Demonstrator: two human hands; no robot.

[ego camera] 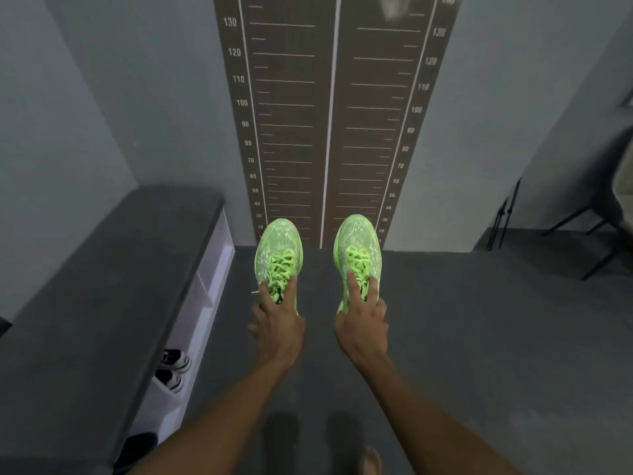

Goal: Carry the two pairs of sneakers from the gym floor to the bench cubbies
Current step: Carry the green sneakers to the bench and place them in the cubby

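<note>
A dark counter (pixel 96 286) runs along the left, a black-and-white pair (pixel 173 370) in its cubby. The left hand (pixel 277 323) grips one green sneaker (pixel 278 255) by the collar; the right hand (pixel 363 320) grips the other (pixel 358 248), both above the floor (pixel 496 337).
</note>
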